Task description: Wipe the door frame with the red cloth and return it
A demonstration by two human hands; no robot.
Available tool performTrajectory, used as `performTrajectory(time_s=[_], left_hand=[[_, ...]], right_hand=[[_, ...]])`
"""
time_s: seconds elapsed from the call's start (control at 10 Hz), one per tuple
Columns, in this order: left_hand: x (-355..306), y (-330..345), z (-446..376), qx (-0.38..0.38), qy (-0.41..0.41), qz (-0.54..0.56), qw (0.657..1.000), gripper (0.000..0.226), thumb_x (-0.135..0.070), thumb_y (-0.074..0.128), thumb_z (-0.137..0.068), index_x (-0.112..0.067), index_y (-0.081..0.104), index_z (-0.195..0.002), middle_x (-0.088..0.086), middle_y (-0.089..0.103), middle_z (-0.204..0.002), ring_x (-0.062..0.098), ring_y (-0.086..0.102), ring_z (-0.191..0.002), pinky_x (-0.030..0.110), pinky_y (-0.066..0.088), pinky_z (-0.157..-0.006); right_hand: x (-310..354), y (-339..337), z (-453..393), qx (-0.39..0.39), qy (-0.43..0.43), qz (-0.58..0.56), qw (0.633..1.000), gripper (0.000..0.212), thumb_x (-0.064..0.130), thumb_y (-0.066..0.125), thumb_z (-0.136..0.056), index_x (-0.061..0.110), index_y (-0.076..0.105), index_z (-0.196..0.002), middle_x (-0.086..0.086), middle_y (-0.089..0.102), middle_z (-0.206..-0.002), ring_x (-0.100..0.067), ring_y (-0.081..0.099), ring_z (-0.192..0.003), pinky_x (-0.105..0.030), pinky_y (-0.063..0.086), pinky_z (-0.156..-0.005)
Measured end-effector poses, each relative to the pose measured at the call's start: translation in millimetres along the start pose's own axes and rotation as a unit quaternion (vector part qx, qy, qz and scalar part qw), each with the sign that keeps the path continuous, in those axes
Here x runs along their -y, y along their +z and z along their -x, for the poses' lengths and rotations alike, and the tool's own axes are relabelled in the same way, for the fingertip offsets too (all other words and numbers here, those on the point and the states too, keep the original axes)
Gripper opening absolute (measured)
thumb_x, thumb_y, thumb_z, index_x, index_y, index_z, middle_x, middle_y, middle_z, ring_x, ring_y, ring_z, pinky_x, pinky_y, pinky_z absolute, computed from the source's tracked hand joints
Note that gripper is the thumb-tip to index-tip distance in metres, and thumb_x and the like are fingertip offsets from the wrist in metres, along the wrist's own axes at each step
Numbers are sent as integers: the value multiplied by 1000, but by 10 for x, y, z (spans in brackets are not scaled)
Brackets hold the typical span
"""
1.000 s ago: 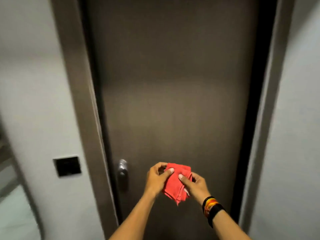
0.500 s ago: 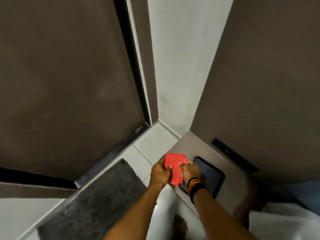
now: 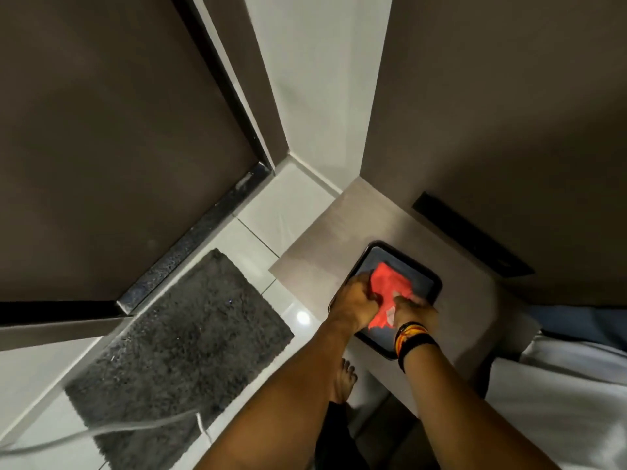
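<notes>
Red cloth (image 3: 386, 295) is seen bunched between the two hands, right down on the dark tray (image 3: 425, 271) that sits on the low beige table top (image 3: 342, 232). The left hand (image 3: 353, 300) is placed just to the left of the cloth, its fingers curled in around the cloth's near-left edge, so that side is plainly gripped. The right hand (image 3: 415, 310) is pressed down at the cloth's lower right, fingers bent over the fabric and closed on it; motion blur softens the fingertips, so exactly how tight that grip is cannot be told. A strip of the cloth is seen trailing down between the two wrists toward the tray's near rim, and a pale patch is visible on it beside the right hand. The upper part of the cloth is spread beyond both hands, toward the far corner of the tray, and appears to be touching the tray's surface. Striped and black bands (image 3: 412, 337) are worn on the right wrist, just behind the hand. A bare foot (image 3: 344, 378) is glimpsed below the left forearm, on the pale tiled floor (image 3: 271, 218). Well off to the left of the left hand, a grey mat (image 3: 176, 351) is laid on the tiles, and beyond it the brown door (image 3: 101, 147) is seen closed in its door frame (image 3: 217, 62). White bedding (image 3: 559, 401) is seen to the right of the right forearm.
</notes>
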State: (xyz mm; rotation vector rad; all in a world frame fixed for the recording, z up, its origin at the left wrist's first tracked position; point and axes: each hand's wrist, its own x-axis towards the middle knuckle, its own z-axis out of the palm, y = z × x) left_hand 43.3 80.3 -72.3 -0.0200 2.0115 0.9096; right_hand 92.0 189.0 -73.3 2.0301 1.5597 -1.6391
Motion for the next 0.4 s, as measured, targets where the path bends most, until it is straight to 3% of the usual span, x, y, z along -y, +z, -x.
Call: performTrajectory(time_s=[0.1,0.2,0.3,0.4], left_hand=[[23,-1,-86,29,10,-32,999,61,-20,59,-97,-33,42,-154,11,66,-139,36,64,-125,49,52,-109],[100,-75,-48,66,34,-147,986,74,-15,56,-100,-31,22,-164,15,57,-150,39,59,-131,45,48,-112],[167,-282,45,-4,126,-271,954,65,-23,43,-108,-20,15,-166,11,26,-172,34,33,-155,42,28,-129],[205,-528,136,-134,214,-329,910,61,-34,18,-109,-12,10,-166,13,13,-174,29,13,-162,41,10,-133]], right_hand=[[-69,70,-185,-6,-23,15,1000,8,8,60,-91,6,65,-85,-17,70,-98,-28,59,-82,-22,49,-62],[-286,84,-349,7,-34,112,993,27,17,52,-91,0,70,-101,-22,72,-107,-37,67,-89,-35,51,-75],[-334,145,-134,-13,-117,208,971,40,22,45,-98,4,58,-132,-27,62,-132,-44,61,-116,-46,50,-95],[-222,240,329,43,-316,203,926,60,30,33,-99,10,28,-155,-15,31,-161,-31,32,-149,-41,25,-123]])
